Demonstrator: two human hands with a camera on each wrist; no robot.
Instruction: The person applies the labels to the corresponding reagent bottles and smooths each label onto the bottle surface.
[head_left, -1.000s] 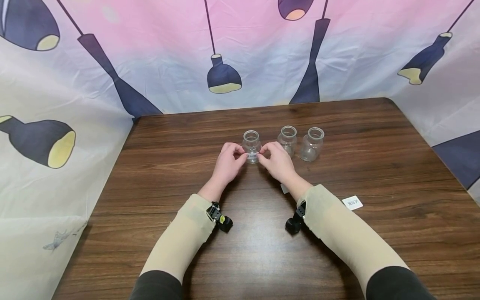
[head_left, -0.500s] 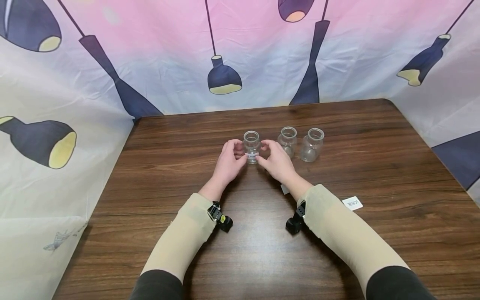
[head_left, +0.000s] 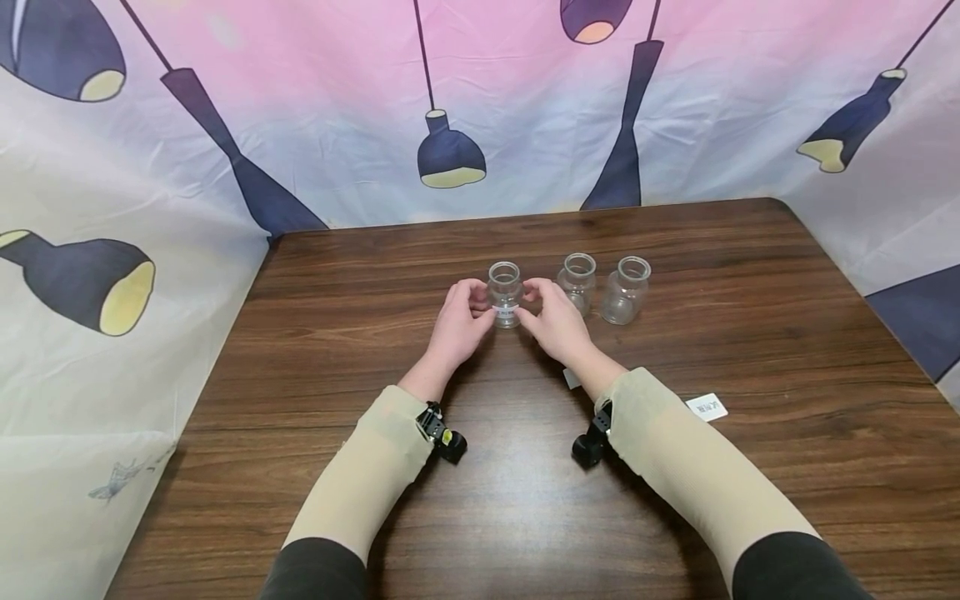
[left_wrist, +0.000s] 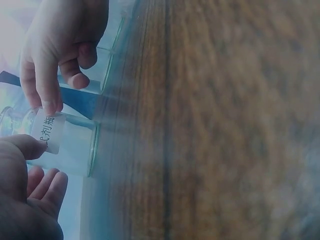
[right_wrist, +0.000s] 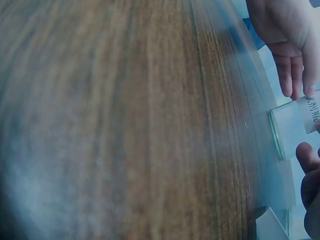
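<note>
Standing upright between both hands [head_left: 460,321] [head_left: 557,323] is a labelled glass jar [head_left: 506,293].

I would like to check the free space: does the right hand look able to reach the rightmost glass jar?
Probably yes: the near side of the rightmost jar looks free, so the right hand could pass in front of the middle jar. But it is touching the label on the left jar.

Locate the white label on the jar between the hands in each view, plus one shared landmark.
Head: white label near picture center.
Left wrist: white label at left, just below mid-height.
Right wrist: white label at the right edge, partly cut off.
Shared landmark: glass jar, between left hand and right hand.
</note>
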